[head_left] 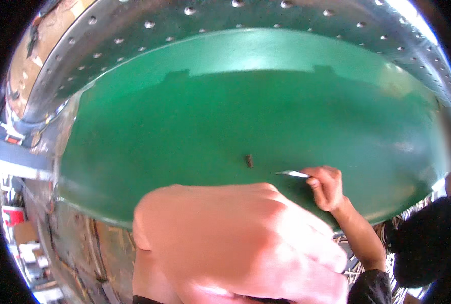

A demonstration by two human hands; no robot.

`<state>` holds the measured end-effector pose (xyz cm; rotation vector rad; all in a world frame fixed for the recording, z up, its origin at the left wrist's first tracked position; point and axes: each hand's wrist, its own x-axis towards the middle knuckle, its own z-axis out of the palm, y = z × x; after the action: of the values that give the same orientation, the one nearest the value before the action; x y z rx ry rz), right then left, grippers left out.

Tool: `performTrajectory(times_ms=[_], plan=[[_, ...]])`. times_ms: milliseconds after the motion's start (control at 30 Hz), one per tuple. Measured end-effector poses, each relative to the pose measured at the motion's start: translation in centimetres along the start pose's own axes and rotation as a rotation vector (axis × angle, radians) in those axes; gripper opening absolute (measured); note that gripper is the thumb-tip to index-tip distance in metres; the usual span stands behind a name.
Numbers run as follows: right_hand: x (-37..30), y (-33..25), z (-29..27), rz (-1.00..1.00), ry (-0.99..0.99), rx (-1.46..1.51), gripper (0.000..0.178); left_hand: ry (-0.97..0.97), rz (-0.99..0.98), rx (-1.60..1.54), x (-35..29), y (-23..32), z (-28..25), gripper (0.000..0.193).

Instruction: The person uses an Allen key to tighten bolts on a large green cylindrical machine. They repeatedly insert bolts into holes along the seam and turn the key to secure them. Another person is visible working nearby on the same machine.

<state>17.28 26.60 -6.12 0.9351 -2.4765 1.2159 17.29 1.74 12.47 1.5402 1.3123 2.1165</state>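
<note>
My left hand (225, 238) fills the lower middle, close to the camera, its back toward me. Its fingers curl in to the right and look closed; whatever they may hold is hidden beneath. Farther off and to the right, my right hand (327, 185) is closed around a slim, pointed silver tool (294, 174) that could be tweezers. The tool's tip points left, just over a green surface (185, 126). A small dark brown piece (249, 161), roughly cylindrical, lies on that surface to the left of the tip, apart from it.
Beyond the green surface curves a grey metal panel (149, 24) dotted with round bumps. A worn brownish floor or bench (78, 238) shows at the lower left. Boxes and a red item (13, 217) stand at the far left. Something black (423, 243) sits at the right.
</note>
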Motion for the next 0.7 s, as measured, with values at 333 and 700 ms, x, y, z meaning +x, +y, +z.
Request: performTrajectory(times_ms=[333, 700], plan=[[-1.0, -1.4, -1.4, 0.171, 0.252, 0.352, 0.015, -0.191, -1.166, 1.069, -4.6, -5.6, -9.6, 0.037], [-1.3, -2.4, -1.6, 0.339, 0.304, 0.643, 0.017, -0.497, -0.937, 1.331, -7.2, -9.7, -7.6, 0.021]])
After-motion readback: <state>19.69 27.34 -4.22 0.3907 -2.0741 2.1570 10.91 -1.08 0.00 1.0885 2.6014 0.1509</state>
